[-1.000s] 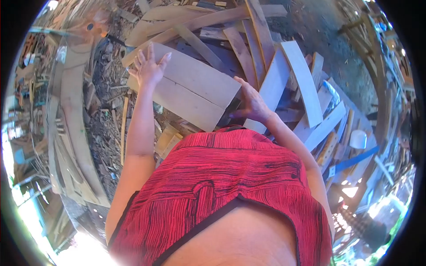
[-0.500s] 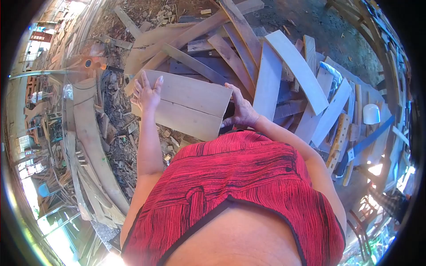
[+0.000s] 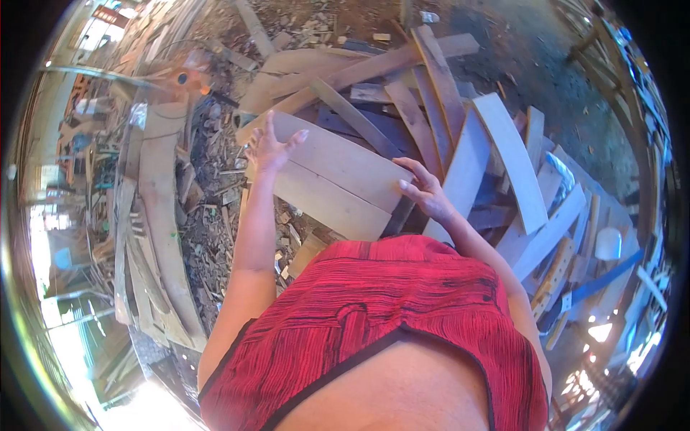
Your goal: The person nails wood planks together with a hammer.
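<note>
**Two pale boards, one loose seam between my hands**

The far board (image 3: 345,159) and the near board (image 3: 327,201) lie edge to edge in front of my torso, between my two hands, with a dark seam along them. That seam is my chief worry: if I press or lift one board more than the other, they could slide out of line or part, since I see nothing binding them.

My left grip (image 3: 267,152) is spread wide at their left end, fingers splayed and closed around nothing; whether the palm bears on the wood, I can't tell. My right grip (image 3: 425,192) is half curled at the far board's right corner, thumb and fingers a little apart; I can't tell how firmly it holds. A weak hold there could let that corner drop or twist.

Beyond, crossed planks (image 3: 356,115) lie loosely stacked, so a knock could shift them. The wood scraps (image 3: 208,237) to my left could make footing or support uneven. Rough edges could splinter my bare skin. I can read no brand, label or writing anywhere.
</note>
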Demonstrator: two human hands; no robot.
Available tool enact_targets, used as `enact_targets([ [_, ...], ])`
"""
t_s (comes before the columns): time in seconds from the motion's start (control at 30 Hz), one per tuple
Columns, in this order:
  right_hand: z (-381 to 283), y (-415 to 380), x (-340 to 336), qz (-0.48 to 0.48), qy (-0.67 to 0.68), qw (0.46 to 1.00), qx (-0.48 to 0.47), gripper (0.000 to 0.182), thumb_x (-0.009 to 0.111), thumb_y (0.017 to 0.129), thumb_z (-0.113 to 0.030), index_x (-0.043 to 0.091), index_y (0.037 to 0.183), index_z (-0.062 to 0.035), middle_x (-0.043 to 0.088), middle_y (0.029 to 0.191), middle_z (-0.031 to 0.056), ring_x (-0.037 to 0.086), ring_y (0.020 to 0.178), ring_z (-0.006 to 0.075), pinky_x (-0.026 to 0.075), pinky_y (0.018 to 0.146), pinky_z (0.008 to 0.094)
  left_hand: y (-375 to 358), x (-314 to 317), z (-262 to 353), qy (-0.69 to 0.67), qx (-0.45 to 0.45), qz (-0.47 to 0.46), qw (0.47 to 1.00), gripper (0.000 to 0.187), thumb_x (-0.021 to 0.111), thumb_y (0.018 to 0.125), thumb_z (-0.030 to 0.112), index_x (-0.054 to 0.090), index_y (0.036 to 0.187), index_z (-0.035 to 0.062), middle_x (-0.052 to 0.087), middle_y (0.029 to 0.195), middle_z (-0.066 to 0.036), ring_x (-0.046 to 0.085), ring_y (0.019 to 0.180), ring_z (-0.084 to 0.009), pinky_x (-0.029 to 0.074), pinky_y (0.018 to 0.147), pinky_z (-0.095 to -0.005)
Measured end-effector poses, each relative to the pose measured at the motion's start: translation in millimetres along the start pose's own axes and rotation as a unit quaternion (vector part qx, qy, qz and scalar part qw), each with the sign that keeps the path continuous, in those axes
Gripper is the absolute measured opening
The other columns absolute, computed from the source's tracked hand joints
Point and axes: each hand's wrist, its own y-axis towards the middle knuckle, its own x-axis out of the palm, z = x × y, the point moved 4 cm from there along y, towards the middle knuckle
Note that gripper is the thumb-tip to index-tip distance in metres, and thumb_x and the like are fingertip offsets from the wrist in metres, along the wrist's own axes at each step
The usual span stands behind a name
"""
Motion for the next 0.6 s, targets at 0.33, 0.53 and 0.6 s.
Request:
enact_targets([
  [0.33,2.0,-1.1,3.2,0.029,0.029,0.999,0.023,0.048,0.059,0.094,-0.021,0.044,0.138,-0.0056,0.051,0.128,0.0039,0.051,0.111,0.0133,0.041,0.096,0.0283,-3.2,-12.9,6.6,-0.039,-0.014,-0.018,0.999,0.124,0.066,0.055,0.082,0.029,0.146,0.0048,0.040,0.140,-0.024,0.033,0.134,-0.0388,0.023,0.109,-0.0541],
  [0.53,-2.6,-0.1,7.5,0.068,0.037,0.997,-0.002,0.046,0.060,0.092,-0.017,0.049,0.134,-0.0034,0.054,0.125,0.0053,0.050,0.112,0.0137,0.040,0.096,0.0279,-4.5,-12.0,4.7,-0.045,-0.014,-0.012,0.999,0.124,0.065,0.054,0.084,0.034,0.142,0.0027,0.040,0.138,-0.024,0.035,0.133,-0.0394,0.027,0.108,-0.0512],
  [0.6,-1.0,2.0,4.5,0.065,0.016,0.998,-0.017,0.045,0.061,0.092,-0.017,0.050,0.133,-0.0021,0.054,0.125,0.0056,0.050,0.113,0.0142,0.040,0.096,0.0279,-3.8,-11.6,6.0,-0.049,-0.009,-0.011,0.999,0.124,0.064,0.054,0.084,0.035,0.142,0.0026,0.041,0.137,-0.023,0.035,0.133,-0.0393,0.028,0.108,-0.0506],
])
